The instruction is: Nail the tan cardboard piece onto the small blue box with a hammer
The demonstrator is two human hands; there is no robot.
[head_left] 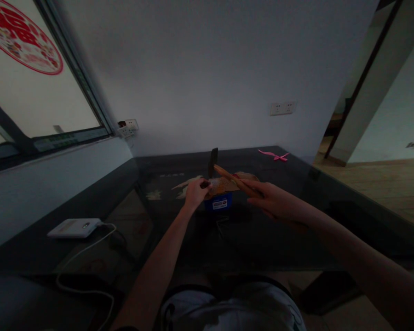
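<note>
A small blue box (pixel 220 202) with a white label stands on the dark glass table (pixel 262 230), with orange-brown contents (pixel 222 185) piled on top of it. My left hand (pixel 196 193) is closed at the box's left edge, pinching something small and dark. My right hand (pixel 274 200) is closed around the wooden handle of a hammer (pixel 232 178); the handle slants up to the left. The dark hammer head (pixel 213 162) stands just above the box.
A white power bank (pixel 74 227) with a white cable (pixel 86 257) lies at the table's left. A pink ribbon-like piece (pixel 276 156) lies at the far right edge. Pale flat pieces (pixel 184 184) lie behind the box. A window is left, a doorway right.
</note>
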